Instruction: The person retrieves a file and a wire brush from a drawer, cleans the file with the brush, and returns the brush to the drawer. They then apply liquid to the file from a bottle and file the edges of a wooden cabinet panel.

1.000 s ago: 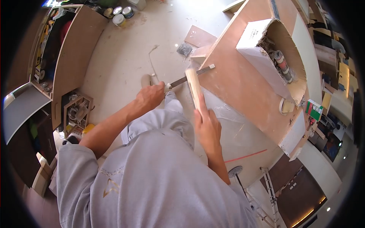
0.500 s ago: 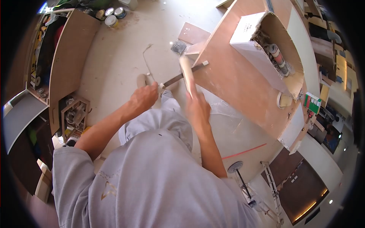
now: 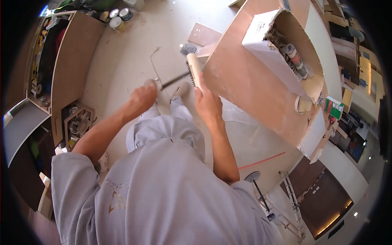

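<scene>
Plywood cabinet (image 3: 76, 61) far L; L hand (image 3: 143, 97) wrapped round one end of dark flat metal bar (image 3: 175, 80); wire brush (image 3: 195, 67), pale wooden body, bristles at bar's other end btwn hands, contact unclear; R hand (image 3: 209, 105) clasped round brush; cardboard box (image 3: 277, 67) atop plywood worktop (image 3: 241, 85), R.

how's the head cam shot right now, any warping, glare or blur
Head view: strong fisheye, black corners, the cabinet on the left bowed; head view: the floor turns bright and washed out toward the top; head view: the left hand looks slightly smeared, while the bristles on the brush remain distinguishable.
</scene>
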